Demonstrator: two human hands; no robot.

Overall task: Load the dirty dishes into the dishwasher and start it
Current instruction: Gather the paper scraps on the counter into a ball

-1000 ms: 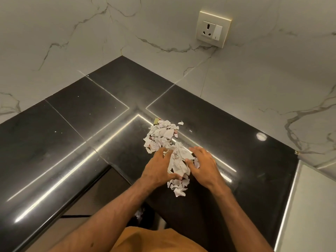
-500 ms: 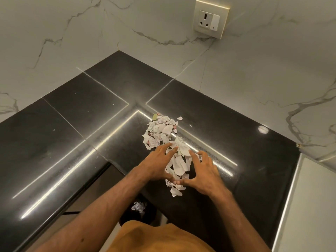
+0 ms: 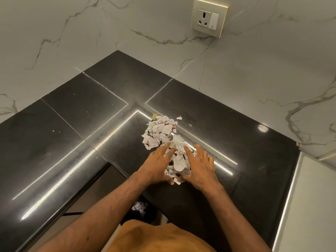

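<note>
On the black bench (image 3: 76,135) your left hand (image 3: 157,168) and right hand (image 3: 201,167) lay flat with fingers spread, flanking the near end of a heap of torn paper scraps (image 3: 163,135), gripping nothing. No dishes or dishwasher showed; a wall socket (image 3: 210,17) sat above.

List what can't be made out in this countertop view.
- Paper scraps: print too small to read; the near part is covered by the left hand and right hand.
- Crumpled paper below the counter edge: its container is too dark to tell.
- Dishwasher and dishes: none in the head view.
</note>
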